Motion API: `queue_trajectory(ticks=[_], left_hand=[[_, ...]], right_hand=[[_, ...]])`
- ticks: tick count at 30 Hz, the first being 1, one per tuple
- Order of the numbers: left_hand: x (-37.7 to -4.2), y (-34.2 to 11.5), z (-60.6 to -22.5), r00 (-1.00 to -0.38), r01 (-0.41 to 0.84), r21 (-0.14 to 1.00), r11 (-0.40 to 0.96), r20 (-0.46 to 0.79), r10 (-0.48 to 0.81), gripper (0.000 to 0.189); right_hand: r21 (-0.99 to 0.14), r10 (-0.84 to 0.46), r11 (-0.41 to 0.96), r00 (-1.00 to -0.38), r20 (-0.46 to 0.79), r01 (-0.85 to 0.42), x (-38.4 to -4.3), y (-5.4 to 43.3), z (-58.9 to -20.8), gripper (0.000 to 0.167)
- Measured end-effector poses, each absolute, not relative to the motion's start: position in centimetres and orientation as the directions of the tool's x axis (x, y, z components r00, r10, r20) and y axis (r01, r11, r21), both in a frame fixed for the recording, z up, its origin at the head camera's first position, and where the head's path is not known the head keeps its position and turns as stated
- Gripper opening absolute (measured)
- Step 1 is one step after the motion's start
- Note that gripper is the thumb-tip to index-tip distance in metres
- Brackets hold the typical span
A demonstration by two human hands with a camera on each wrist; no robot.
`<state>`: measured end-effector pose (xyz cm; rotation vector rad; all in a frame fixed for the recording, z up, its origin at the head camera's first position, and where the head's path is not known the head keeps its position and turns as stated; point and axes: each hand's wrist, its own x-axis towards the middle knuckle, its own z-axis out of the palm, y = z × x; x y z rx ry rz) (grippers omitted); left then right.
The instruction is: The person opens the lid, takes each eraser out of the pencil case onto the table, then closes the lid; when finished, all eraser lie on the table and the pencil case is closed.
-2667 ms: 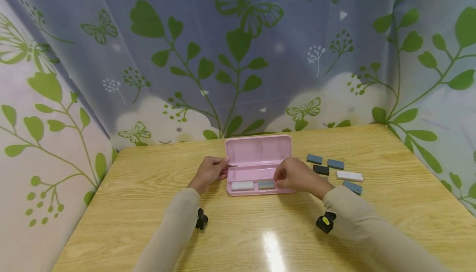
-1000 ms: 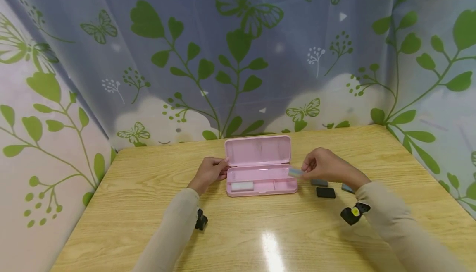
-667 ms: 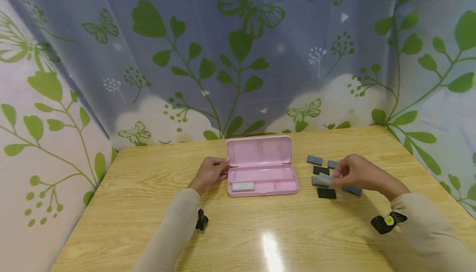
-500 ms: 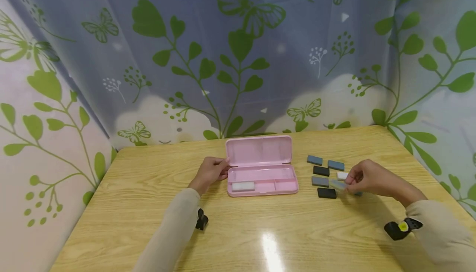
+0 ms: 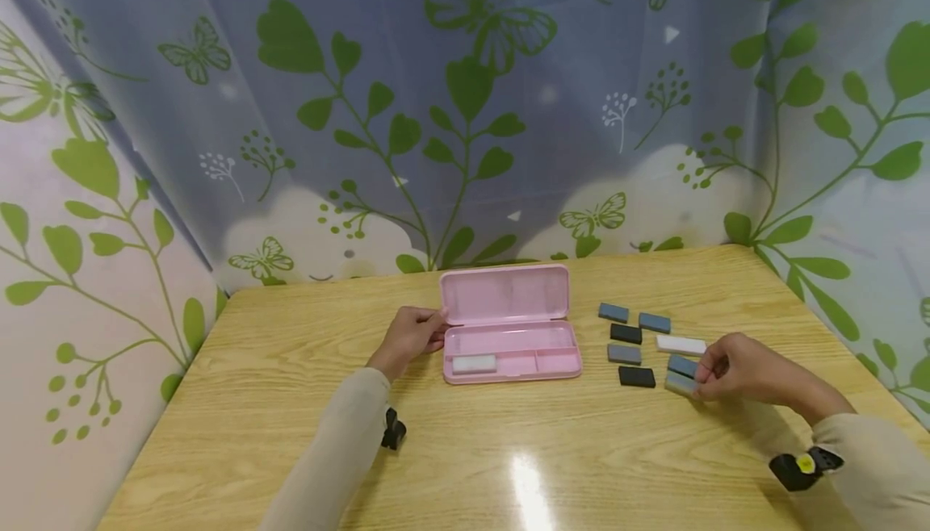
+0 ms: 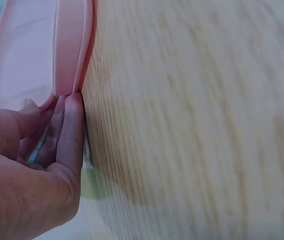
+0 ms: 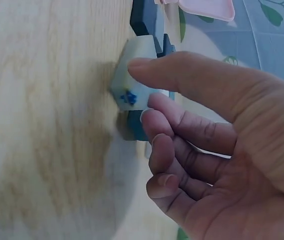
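Note:
The pink pencil case (image 5: 559, 376) stands with its lid (image 5: 504, 295) raised, and one white eraser (image 5: 474, 364) lies in a front compartment. My left hand (image 5: 407, 340) holds the case's left side near the hinge; in the left wrist view the thumb and fingers (image 6: 69, 130) touch its corner. On the right, my right hand (image 5: 748, 370) pinches a pale grey-green eraser (image 5: 680, 384) down at the table, beside a blue eraser (image 5: 683, 366). A blue mark shows on the end of the pale eraser (image 7: 134, 82) in the right wrist view.
Between case and right hand lie a black eraser (image 5: 636, 376), another black eraser (image 5: 626, 333), a grey eraser (image 5: 624, 354), two blue-grey erasers (image 5: 613, 312) and a long white eraser (image 5: 680, 344). A patterned curtain (image 5: 407, 111) hangs behind the wooden table (image 5: 436, 458).
My right hand has lifted the pale eraser out of the pencil case, carried it right and lowered it next to the blue eraser. My left hand has stayed at the case.

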<state>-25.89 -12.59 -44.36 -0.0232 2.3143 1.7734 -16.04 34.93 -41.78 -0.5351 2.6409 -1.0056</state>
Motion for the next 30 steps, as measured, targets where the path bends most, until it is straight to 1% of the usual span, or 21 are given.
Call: queue_trajectory(ticks=[5,9,18,22,30], left_hand=[[-25.8,-12.6,-44.3,-0.974,-0.154,0.951,0.267,-0.192,0.123,0.033],[-25.8,-12.6,-44.3,-0.974,-0.151,0.952,0.267,-0.189,0.123,0.033],[-25.9,-12.5,-44.4,-0.977,-0.147,0.953,0.266,-0.182,0.115,0.033],[-26.0,-12.5,-44.5,-0.976,-0.152,0.952,0.267,-0.187,0.111,0.032],[-26.0,-12.5,-44.5,-0.976,-0.155,0.951,0.268,-0.190,0.106,0.033]], right_hand=[[-0.621,-0.381,0.746,-0.919,-0.103,-0.240,-16.3,33.8,-40.8,0.019],[-0.616,-0.384,0.746,-0.919,-0.087,-0.253,-16.7,32.1,-40.1,0.018],[-0.659,-0.509,0.656,-0.860,-0.027,-0.368,-18.1,26.3,-39.1,0.015],[-0.654,-0.551,0.632,-0.835,-0.002,-0.416,-18.8,23.7,-39.0,0.013],[-0.664,-0.596,0.601,-0.803,-0.001,-0.445,-20.0,19.0,-39.1,0.011]])
